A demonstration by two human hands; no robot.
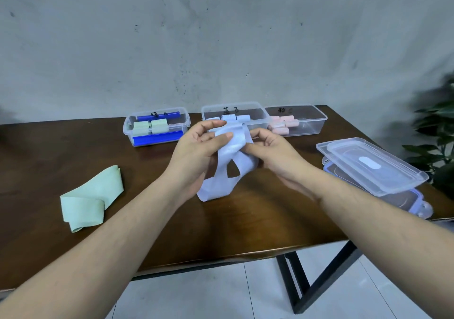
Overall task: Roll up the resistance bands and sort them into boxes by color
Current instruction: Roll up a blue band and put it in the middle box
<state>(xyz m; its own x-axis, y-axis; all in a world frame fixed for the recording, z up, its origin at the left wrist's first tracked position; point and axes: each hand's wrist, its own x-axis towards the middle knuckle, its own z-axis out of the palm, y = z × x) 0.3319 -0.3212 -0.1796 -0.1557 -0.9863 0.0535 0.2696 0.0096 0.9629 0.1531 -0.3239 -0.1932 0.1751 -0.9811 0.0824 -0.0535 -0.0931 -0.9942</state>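
Head view: both hands hold a pale blue resistance band [229, 163] above the brown table [49, 151], in front of the middle box. The left hand [196, 151] pinches the band's upper end between thumb and curled fingers; the right hand [272, 150] grips the same end from the other side, fingers bent round it. The rest of the band hangs down in loose, twisted loops, its lowest fold touching or nearly touching the tabletop.

By its drape the band looks thin, light, soft and floppy, probably stretchy and a little clingy. It should be flattened first, then rolled tight from 1 end with fingertips on both edges, or the roll may skew or spring open.

A green band [91, 198] lies unrolled on the table to the left. At the back stand 3 clear boxes: the green box [130, 131] with green rolls, the blue box [260, 118] with blue rolls, the pink box [317, 122] with pink rolls. Stacked lids [393, 173] sit at right.
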